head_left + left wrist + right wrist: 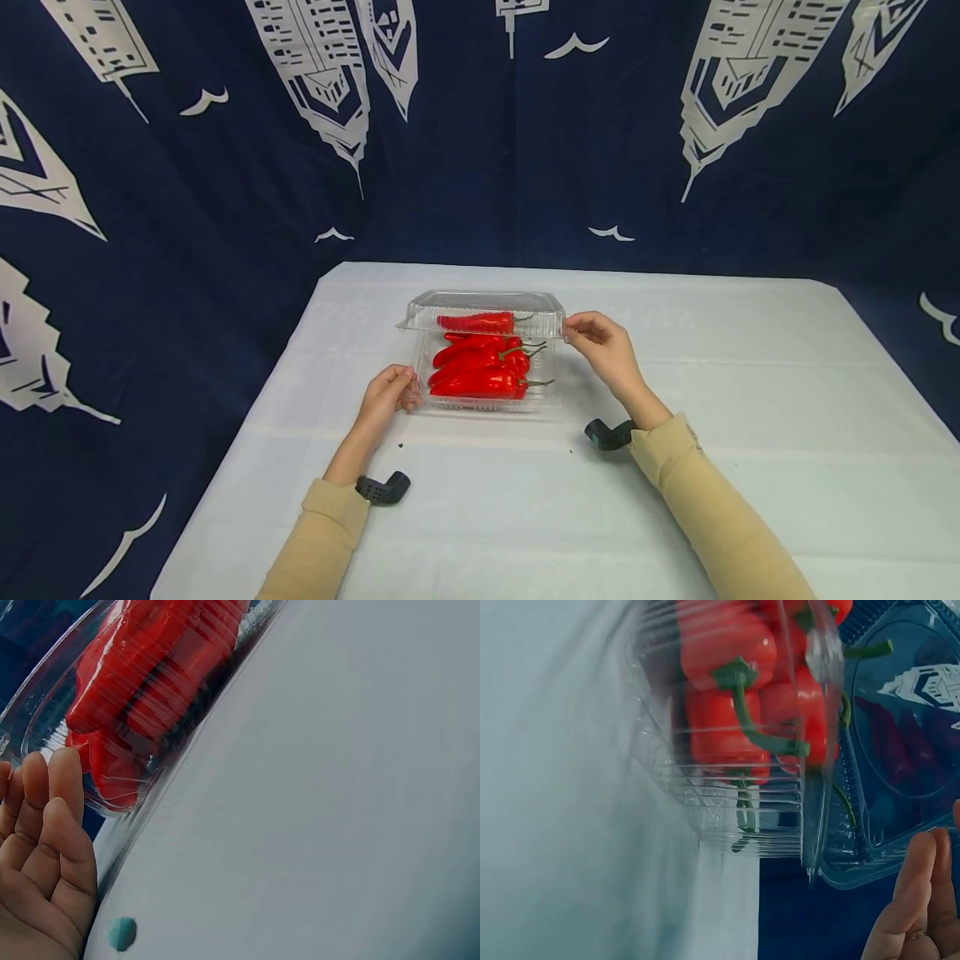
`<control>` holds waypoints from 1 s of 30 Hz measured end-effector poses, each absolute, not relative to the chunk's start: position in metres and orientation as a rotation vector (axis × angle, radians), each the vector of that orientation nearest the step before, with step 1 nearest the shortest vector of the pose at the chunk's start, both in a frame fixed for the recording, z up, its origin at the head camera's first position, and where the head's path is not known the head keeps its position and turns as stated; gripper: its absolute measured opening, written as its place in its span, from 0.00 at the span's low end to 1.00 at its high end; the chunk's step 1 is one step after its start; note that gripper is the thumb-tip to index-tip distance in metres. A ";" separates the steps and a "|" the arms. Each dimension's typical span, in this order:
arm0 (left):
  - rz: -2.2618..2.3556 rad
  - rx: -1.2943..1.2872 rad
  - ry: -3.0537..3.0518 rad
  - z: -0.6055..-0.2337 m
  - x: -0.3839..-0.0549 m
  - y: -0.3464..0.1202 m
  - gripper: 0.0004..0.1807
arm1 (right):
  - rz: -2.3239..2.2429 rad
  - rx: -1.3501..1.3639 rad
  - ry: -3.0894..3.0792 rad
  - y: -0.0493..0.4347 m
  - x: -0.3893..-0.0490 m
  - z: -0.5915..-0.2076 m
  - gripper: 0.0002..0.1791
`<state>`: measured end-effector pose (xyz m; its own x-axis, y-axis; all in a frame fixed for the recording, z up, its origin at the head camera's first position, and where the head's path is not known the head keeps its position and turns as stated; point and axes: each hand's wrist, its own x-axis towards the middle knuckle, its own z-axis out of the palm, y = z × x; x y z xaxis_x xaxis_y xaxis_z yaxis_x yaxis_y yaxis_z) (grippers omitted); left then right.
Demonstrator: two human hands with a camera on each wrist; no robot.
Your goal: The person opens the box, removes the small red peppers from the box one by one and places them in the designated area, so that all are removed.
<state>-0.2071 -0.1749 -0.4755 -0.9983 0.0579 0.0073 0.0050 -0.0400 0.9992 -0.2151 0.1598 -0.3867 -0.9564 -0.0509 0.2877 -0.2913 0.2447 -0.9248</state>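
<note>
A clear plastic clamshell container [551,402] sits on the table with its hinged lid [525,300] partly raised. Several red peppers [480,383] with green stems lie inside; the lid partly covers the rearmost one. At the container's left side, my left hand [392,389] rests its fingertips against the wall; in the left wrist view those fingers [66,776] look loosely bent. My right hand [603,346] pinches the front right corner of the lid between thumb and fingers. The right wrist view shows that hand [919,915] beside the lid, the grip itself partly cut off.
A white cloth covers the table [712,417]. Behind it hangs a dark blue curtain [465,167] with white building prints. Small dark specks [401,445] lie on the cloth in front of the container. Each wrist carries a black camera [384,489].
</note>
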 end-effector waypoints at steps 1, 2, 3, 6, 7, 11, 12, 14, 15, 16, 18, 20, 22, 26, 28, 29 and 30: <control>2.237 0.071 2.150 -0.475 -0.207 -0.175 0.10 | 1.797 0.315 -2.310 0.161 -0.219 -0.390 0.10; 2.236 0.067 2.152 -0.475 -0.207 -0.175 0.10 | 1.807 0.309 -2.310 0.162 -0.223 -0.393 0.11; 2.235 0.067 2.153 -0.475 -0.207 -0.174 0.10 | 1.810 0.298 -2.316 0.163 -0.227 -0.396 0.11; 2.235 0.073 2.161 -0.479 -0.209 -0.175 0.09 | 1.811 0.271 -2.326 0.166 -0.237 -0.406 0.11; 2.235 0.072 2.162 -0.479 -0.209 -0.175 0.09 | 1.816 0.258 -2.324 0.167 -0.241 -0.410 0.11; 2.235 0.074 2.169 -0.480 -0.209 -0.175 0.10 | 1.779 0.235 -2.343 0.167 -0.246 -0.409 0.13; 2.238 0.072 2.166 -0.479 -0.209 -0.175 0.10 | 1.772 0.231 -2.347 0.166 -0.247 -0.409 0.13; 2.232 0.064 2.163 -0.479 -0.209 -0.175 0.10 | 1.754 0.229 -2.360 0.166 -0.249 -0.407 0.13; 2.230 0.058 2.156 -0.479 -0.209 -0.176 0.10 | 1.752 0.225 -2.366 0.166 -0.250 -0.406 0.13; 2.227 0.050 2.151 -0.478 -0.209 -0.176 0.10 | 1.752 0.225 -2.367 0.166 -0.251 -0.405 0.13; 2.219 0.037 2.143 -0.477 -0.210 -0.176 0.09 | 1.742 0.225 -2.380 0.166 -0.254 -0.404 0.14; 2.209 0.030 2.143 -0.477 -0.210 -0.176 0.09 | 1.739 0.221 -2.394 0.167 -0.257 -0.403 0.14; 2.201 0.031 2.149 -0.477 -0.210 -0.177 0.09 | 1.732 0.213 -2.412 0.168 -0.260 -0.403 0.15; 2.204 0.027 2.148 -0.476 -0.210 -0.177 0.08 | 1.735 0.193 -2.443 0.169 -0.264 -0.404 0.16; 2.216 0.023 2.140 -0.477 -0.211 -0.176 0.09 | 1.742 0.191 -2.447 0.169 -0.265 -0.404 0.16; 2.221 0.023 2.139 -0.477 -0.211 -0.176 0.09 | 1.744 0.190 -2.451 0.169 -0.266 -0.405 0.16; 2.225 0.025 2.140 -0.477 -0.210 -0.176 0.09 | 1.746 0.187 -2.453 0.169 -0.267 -0.405 0.16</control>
